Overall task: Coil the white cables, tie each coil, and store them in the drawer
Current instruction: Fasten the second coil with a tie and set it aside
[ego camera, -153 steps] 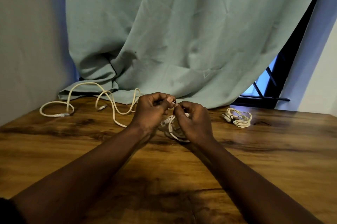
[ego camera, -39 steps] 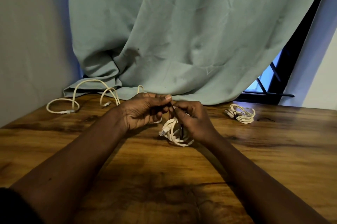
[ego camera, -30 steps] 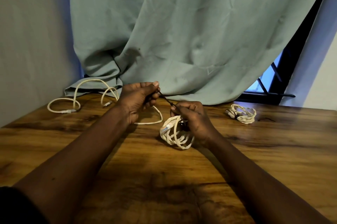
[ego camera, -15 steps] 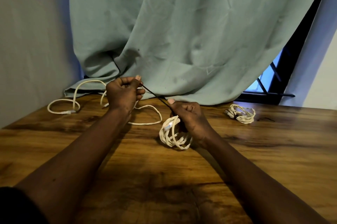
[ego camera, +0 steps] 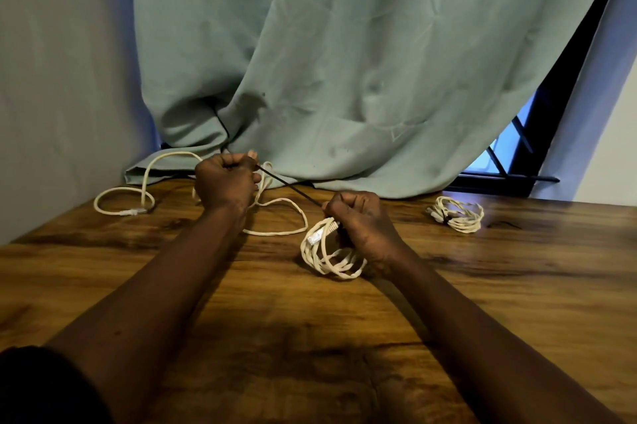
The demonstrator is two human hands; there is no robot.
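A coiled white cable rests on the wooden table at the middle. My right hand grips the top of this coil, thumb at the tie's base. A thin black tie runs taut from the coil up and left to my left hand, which holds its free end in a fist. Behind my left hand a loose white cable sprawls in loops along the table's back left. A tied white coil lies at the back right.
A teal curtain hangs behind the table and drapes onto its back edge. A dark window frame shows at the right, a pale wall at the left. No drawer is in view.
My left hand has drawn the black tie out to the upper left, away from the coil, over the last second. My right hand stayed on the coil.
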